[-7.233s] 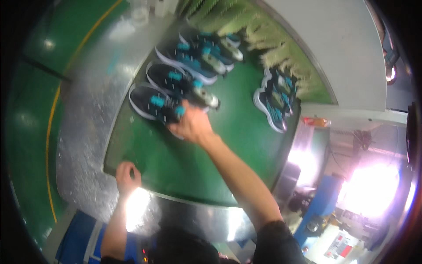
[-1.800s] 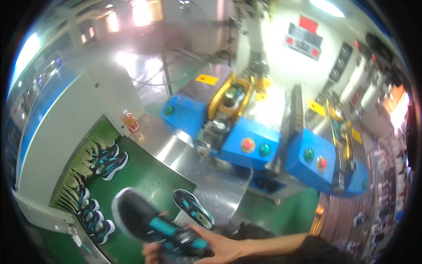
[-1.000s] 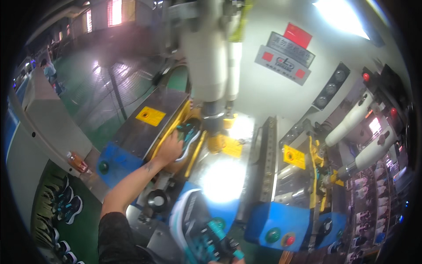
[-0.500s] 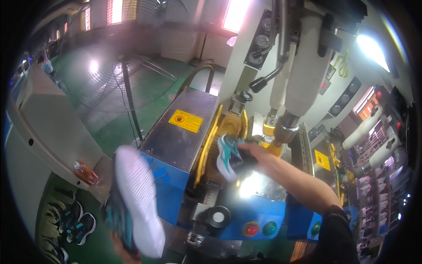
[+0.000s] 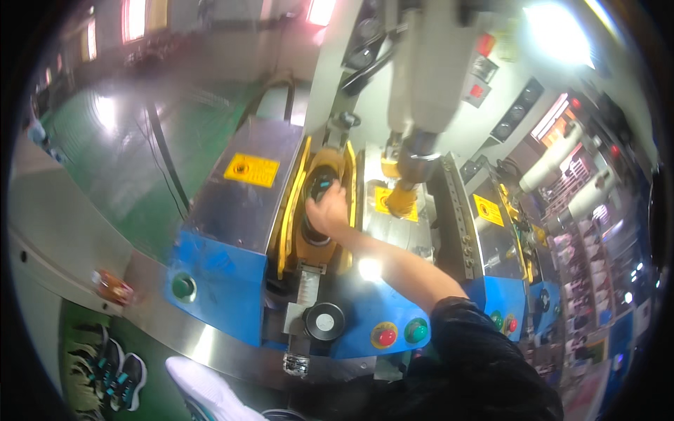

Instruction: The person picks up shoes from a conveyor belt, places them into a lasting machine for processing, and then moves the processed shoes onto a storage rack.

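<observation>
My right hand [image 5: 328, 212] grips a black shoe with a teal accent [image 5: 321, 181]. That shoe sits lengthwise in the machine's slot, between two yellow side pads [image 5: 288, 217], and my fingers cover part of its upper. At the lower edge another shoe [image 5: 206, 387] shows its white sole, partly cut off by the frame. My left hand is outside the picture, so whatever holds that second shoe cannot be seen.
A yellow-tipped press head [image 5: 401, 201] hangs right of my hand. Red [image 5: 385, 337] and green [image 5: 416, 330] buttons sit on the blue front, beside a black knob [image 5: 324, 321]. More shoes [image 5: 127, 381] and a bottle [image 5: 112, 287] lie at the left.
My right hand has brought its shoe away and down into the slot between the yellow pads. The white-soled shoe has dropped toward the lower edge, and the left hand has left view. The view has shifted.
</observation>
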The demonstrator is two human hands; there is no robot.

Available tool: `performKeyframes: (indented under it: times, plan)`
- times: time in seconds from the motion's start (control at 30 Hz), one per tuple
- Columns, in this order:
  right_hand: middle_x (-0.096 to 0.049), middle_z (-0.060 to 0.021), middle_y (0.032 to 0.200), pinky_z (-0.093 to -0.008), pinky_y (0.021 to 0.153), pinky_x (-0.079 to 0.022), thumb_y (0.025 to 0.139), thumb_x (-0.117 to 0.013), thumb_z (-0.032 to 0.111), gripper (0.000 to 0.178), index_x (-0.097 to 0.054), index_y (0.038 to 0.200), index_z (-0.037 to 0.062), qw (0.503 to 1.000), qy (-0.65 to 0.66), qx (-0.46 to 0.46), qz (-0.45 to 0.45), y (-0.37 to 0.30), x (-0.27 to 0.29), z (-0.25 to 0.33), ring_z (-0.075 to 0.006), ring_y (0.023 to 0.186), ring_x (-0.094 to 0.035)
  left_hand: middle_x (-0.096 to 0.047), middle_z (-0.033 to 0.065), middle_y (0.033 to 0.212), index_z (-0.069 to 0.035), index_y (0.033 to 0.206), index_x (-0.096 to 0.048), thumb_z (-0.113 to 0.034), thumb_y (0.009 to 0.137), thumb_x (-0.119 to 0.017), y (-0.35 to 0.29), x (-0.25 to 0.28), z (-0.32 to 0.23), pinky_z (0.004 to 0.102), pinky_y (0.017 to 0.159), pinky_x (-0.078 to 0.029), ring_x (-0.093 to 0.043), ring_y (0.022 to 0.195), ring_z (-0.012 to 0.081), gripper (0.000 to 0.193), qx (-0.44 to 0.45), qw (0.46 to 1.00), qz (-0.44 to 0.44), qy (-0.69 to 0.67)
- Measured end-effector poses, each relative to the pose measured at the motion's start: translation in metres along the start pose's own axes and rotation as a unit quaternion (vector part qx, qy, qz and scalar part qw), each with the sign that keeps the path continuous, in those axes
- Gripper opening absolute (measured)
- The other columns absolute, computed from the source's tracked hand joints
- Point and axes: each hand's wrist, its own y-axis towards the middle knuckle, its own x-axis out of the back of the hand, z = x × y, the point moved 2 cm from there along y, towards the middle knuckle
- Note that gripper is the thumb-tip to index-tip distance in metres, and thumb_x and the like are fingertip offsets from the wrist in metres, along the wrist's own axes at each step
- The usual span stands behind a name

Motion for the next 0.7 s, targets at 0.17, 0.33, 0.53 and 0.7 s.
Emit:
performKeyframes:
  times: [0.17,0.33,0.53,0.7]
  plan:
    - [-0.056,-0.0289,0.115,-0.0398,0.090,-0.048,0.078,-0.064,0.045,0.077,-0.041,0.127,-0.0108,0.964,0.039,0.028,0.263,0.008,0.060,-0.007,-0.0405,0.103,-0.058,-0.066,0.0189,0.097,0.006,0.100,-0.064,-0.008,0.075,-0.074,0.015,-0.041,-0.036,0.0392,0.074,-0.052,-0.064,0.085,0.0285,0.030,0.001,0.995,0.022,-0.097]
    - [-0.039,-0.0296,0.137,-0.0498,0.104,-0.035,0.074,-0.076,0.020,0.075,-0.038,0.132,-0.0063,0.864,-0.025,0.500,0.056,-0.192,0.165,-0.011,-0.0441,0.126,-0.041,-0.046,0.0164,0.135,-0.002,0.142,-0.030,-0.026,0.092,-0.053,-0.042,-0.019,-0.117,0.0437,0.101,-0.042,-0.050,0.120,0.0312,0.059,0.035,0.998,0.060,-0.002]
    - [-0.024,-0.0294,0.147,-0.0563,0.109,-0.024,0.076,-0.073,0.026,0.083,-0.029,0.140,-0.0039,0.910,-0.167,0.294,0.241,-0.276,0.210,-0.124,-0.0424,0.136,-0.028,-0.056,0.0095,0.113,-0.002,0.133,-0.039,-0.012,0.087,-0.058,-0.126,-0.051,-0.089,0.0323,0.091,-0.046,-0.056,0.101,0.0190,0.051,0.165,0.966,0.025,-0.197]
    - [-0.027,-0.0209,0.148,-0.0398,0.111,-0.024,0.076,-0.075,0.035,0.099,-0.016,0.145,-0.0054,0.812,0.375,0.077,0.440,-0.363,0.224,-0.127,-0.0295,0.137,-0.028,-0.058,0.0063,0.104,-0.003,0.130,-0.038,-0.008,0.083,-0.065,-0.207,-0.052,-0.135,0.0304,0.085,-0.048,-0.059,0.094,0.0167,0.055,0.170,0.951,0.142,-0.215]
